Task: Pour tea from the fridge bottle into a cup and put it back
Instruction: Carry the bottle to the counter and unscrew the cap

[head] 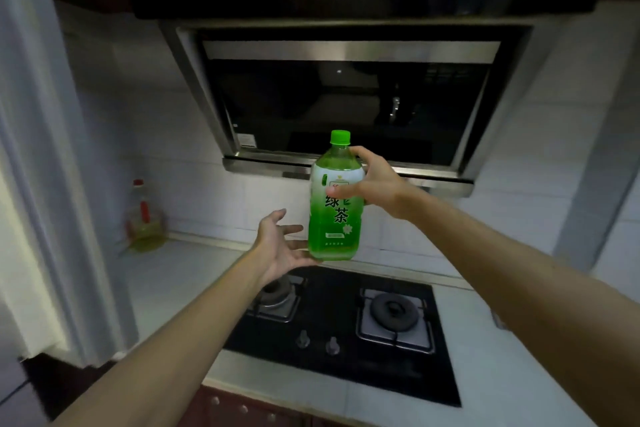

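Observation:
A green tea bottle (334, 215) with a green cap on and a green-and-white label is held upright in the air above the gas hob. My right hand (375, 184) grips its upper body from the right, thumb across the label. My left hand (282, 243) is palm up with spread fingers, its fingertips under the bottle's base. No cup is in view.
A black two-burner gas hob (341, 329) lies in the white counter (173, 274) below the bottle. A steel range hood (346, 97) hangs on the tiled wall behind. An oil bottle (143, 222) stands in the left corner. A white door or panel (41, 184) fills the left edge.

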`<action>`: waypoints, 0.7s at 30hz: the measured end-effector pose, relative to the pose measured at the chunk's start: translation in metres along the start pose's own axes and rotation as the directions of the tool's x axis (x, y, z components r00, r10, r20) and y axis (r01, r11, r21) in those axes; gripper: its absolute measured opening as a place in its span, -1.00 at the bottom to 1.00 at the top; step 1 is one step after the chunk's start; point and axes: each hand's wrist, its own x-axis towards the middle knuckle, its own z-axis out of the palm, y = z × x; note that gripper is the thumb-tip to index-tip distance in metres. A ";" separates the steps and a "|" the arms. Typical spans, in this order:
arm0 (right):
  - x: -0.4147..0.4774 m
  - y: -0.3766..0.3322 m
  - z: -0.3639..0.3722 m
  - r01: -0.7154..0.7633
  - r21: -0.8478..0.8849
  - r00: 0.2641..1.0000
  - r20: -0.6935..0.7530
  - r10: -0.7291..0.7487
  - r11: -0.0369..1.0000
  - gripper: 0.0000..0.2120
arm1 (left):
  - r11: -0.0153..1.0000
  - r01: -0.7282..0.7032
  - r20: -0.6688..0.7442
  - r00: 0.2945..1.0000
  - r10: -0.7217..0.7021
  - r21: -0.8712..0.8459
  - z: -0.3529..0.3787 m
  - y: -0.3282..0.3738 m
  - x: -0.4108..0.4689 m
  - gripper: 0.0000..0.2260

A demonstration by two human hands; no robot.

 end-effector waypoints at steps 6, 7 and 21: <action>-0.048 0.021 -0.066 -0.105 -0.062 0.978 -0.188 0.092 0.993 -0.31 | 0.991 0.126 0.143 0.981 -0.131 0.044 0.066 -0.046 0.026 -0.44; -0.058 0.024 -0.078 -0.122 -0.066 0.971 -0.214 0.106 0.990 -0.30 | 0.988 0.144 0.166 0.975 -0.151 0.053 0.079 -0.055 0.029 -0.45; -0.195 0.053 -0.244 -0.285 -0.112 0.860 -0.469 0.203 0.952 -0.23 | 0.932 0.276 0.390 0.852 -0.350 0.235 0.258 -0.182 0.045 -0.44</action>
